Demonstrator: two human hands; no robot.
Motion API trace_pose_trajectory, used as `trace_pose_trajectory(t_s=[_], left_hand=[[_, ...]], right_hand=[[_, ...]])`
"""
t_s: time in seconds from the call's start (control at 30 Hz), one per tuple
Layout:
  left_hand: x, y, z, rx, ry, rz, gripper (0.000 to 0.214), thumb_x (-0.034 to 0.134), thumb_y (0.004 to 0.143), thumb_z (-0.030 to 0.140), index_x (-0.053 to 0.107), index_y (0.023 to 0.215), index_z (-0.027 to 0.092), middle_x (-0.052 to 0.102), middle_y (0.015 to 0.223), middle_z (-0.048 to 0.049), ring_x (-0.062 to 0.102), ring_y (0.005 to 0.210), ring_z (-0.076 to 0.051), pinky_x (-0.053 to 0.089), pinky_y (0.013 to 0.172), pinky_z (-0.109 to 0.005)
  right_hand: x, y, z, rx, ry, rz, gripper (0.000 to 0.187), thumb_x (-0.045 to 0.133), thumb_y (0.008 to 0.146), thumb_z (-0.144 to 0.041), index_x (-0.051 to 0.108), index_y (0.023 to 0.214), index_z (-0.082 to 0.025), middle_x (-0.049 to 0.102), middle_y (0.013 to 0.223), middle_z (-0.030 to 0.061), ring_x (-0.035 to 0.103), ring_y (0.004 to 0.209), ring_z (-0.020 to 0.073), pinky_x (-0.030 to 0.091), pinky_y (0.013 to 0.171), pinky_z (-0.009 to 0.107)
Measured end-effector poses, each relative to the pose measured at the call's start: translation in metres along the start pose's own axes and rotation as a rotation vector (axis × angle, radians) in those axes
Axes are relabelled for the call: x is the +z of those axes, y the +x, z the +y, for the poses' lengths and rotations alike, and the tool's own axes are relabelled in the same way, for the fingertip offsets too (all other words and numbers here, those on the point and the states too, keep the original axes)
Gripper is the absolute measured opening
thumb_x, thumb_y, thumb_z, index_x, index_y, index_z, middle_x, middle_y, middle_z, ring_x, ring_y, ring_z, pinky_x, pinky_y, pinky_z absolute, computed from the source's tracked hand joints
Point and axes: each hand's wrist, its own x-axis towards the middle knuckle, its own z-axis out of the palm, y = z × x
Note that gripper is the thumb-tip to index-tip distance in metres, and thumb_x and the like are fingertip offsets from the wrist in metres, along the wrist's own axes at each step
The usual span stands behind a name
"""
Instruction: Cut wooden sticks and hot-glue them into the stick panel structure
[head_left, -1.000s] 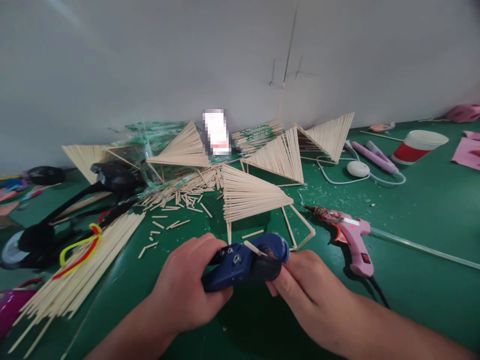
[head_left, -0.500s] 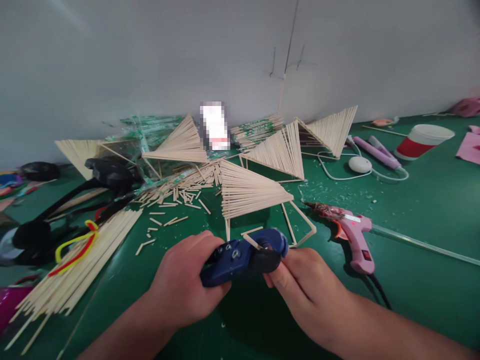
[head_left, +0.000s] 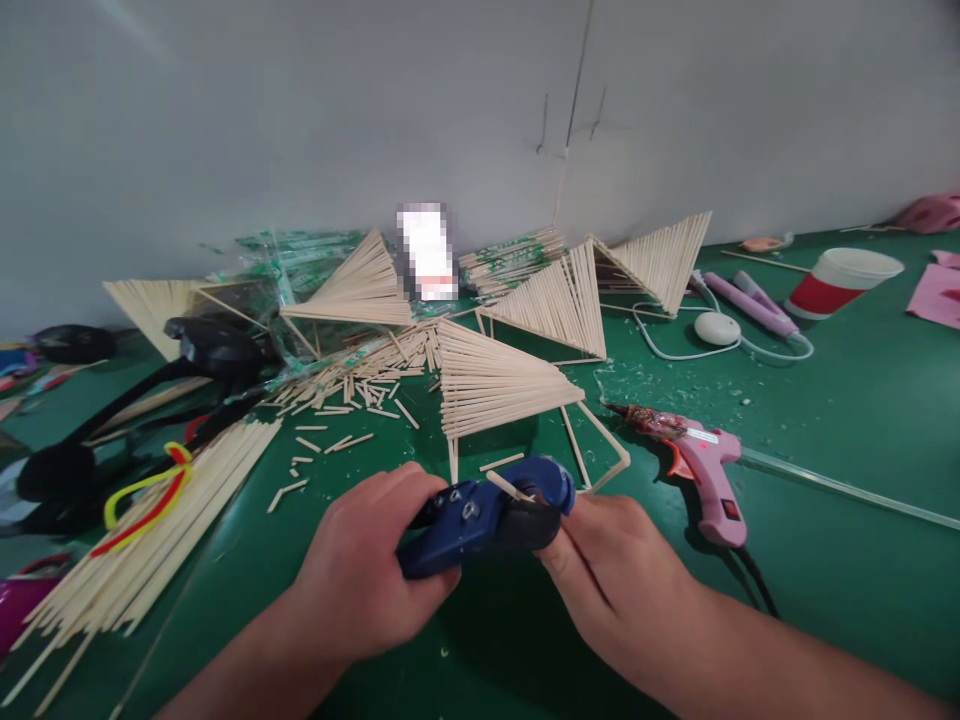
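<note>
My left hand (head_left: pixel 371 560) is wrapped round the handles of a blue pipe cutter (head_left: pixel 469 520). A thin wooden stick (head_left: pixel 510 486) lies across the cutter's curved jaw, its short end sticking out toward the far side. Close against the other side of the jaw, the fingers of my right hand (head_left: pixel 622 560) are pinched together on the stick, which they mostly hide. Just beyond the cutter stands a fan-shaped frame of glued wooden sticks (head_left: pixel 499 385). A loose cut stick (head_left: pixel 501 462) rests on the green table beneath it.
On the right lie a pink glue gun (head_left: pixel 705 460) with a clear glue stick, and a red-and-white paper cup (head_left: pixel 844 282). More stick fans (head_left: pixel 559 305) line the wall. Cut pieces (head_left: pixel 367 385) are scattered left of centre, near a bundle of long sticks (head_left: pixel 187 510) and a phone (head_left: pixel 427 250).
The whole view has shifted very slightly. Both hands, the pipe cutter and the stick keep nearly the same positions.
</note>
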Motion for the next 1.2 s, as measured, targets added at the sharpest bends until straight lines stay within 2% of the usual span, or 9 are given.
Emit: trace_pose_trajectory(t_s=[0.17,0.27,0.33,0.47,0.57,0.67,0.83,1.07,1.2], left_hand=[[-0.002,-0.001,0.002,0.022,0.037,0.0,0.009,0.056,0.067,0.019,0.053,0.075,0.021,0.05,0.065,0.0026,0.048,0.057,-0.013,0.036,0.052,-0.025],[-0.002,-0.001,0.0,0.017,0.058,-0.007,0.008,0.056,0.068,0.019,0.053,0.075,0.021,0.05,0.065,0.0025,0.049,0.057,-0.014,0.036,0.052,-0.025],[-0.002,0.0,-0.002,0.031,0.058,0.001,0.012,0.057,0.067,0.019,0.055,0.078,0.021,0.052,0.066,0.0018,0.049,0.059,-0.014,0.036,0.053,-0.026],[0.0,0.002,-0.008,0.074,0.038,0.028,0.019,0.058,0.064,0.021,0.057,0.083,0.021,0.056,0.069,0.0004,0.051,0.062,-0.015,0.038,0.056,-0.028],[0.0,0.001,-0.01,0.101,0.009,0.032,0.022,0.058,0.065,0.021,0.057,0.087,0.02,0.058,0.072,-0.0005,0.051,0.063,-0.015,0.038,0.057,-0.028],[-0.001,0.0,-0.01,0.122,-0.027,0.031,0.023,0.059,0.068,0.022,0.055,0.092,0.021,0.06,0.076,-0.0016,0.053,0.066,-0.016,0.04,0.059,-0.03],[0.001,-0.001,-0.011,0.136,-0.031,0.033,0.028,0.06,0.068,0.022,0.053,0.095,0.022,0.06,0.079,-0.0019,0.053,0.068,-0.018,0.041,0.06,-0.031],[0.002,0.001,-0.011,0.134,-0.019,0.034,0.027,0.062,0.067,0.021,0.053,0.093,0.021,0.059,0.078,-0.0014,0.052,0.067,-0.017,0.04,0.059,-0.03],[0.001,0.002,-0.007,0.127,-0.023,0.021,0.016,0.058,0.068,0.019,0.052,0.083,0.021,0.053,0.069,0.0004,0.048,0.061,-0.015,0.036,0.055,-0.028]], right_hand=[[0.002,0.0,0.0,0.033,0.036,0.009,0.031,0.038,0.097,-0.025,0.04,0.066,-0.021,0.038,0.054,-0.0066,0.033,0.046,0.0081,0.026,0.045,0.022],[0.001,0.0,-0.001,0.085,0.132,-0.035,0.031,0.037,0.097,-0.027,0.045,0.067,-0.02,0.04,0.055,-0.006,0.036,0.048,0.0082,0.027,0.047,0.022],[-0.002,0.002,-0.002,0.154,0.303,-0.137,0.033,0.036,0.098,-0.031,0.051,0.071,-0.019,0.04,0.056,-0.0061,0.037,0.049,0.0083,0.028,0.047,0.021],[-0.014,0.008,-0.006,0.363,0.805,-0.439,0.046,0.03,0.101,-0.047,0.06,0.084,-0.017,0.042,0.056,-0.0049,0.038,0.05,0.0086,0.029,0.045,0.02],[-0.02,0.011,-0.007,0.388,0.933,-0.567,0.052,0.032,0.099,-0.055,0.061,0.082,-0.015,0.039,0.054,-0.0056,0.033,0.047,0.0077,0.026,0.044,0.02],[-0.02,0.009,-0.007,0.293,0.784,-0.507,0.054,0.032,0.098,-0.056,0.055,0.069,-0.016,0.036,0.054,-0.0062,0.033,0.047,0.0065,0.026,0.044,0.02],[-0.013,0.005,-0.006,0.067,0.445,-0.287,0.033,0.035,0.1,-0.029,0.048,0.072,-0.019,0.042,0.061,-0.0061,0.036,0.051,0.0059,0.031,0.049,0.018],[-0.008,0.003,-0.003,0.052,0.345,-0.22,0.027,0.039,0.097,-0.024,0.041,0.071,-0.021,0.035,0.06,-0.0072,0.032,0.051,0.0071,0.03,0.048,0.02],[-0.007,0.002,-0.003,0.051,0.303,-0.186,0.028,0.038,0.097,-0.024,0.047,0.071,-0.019,0.037,0.058,-0.0073,0.034,0.049,0.0065,0.03,0.047,0.019]])
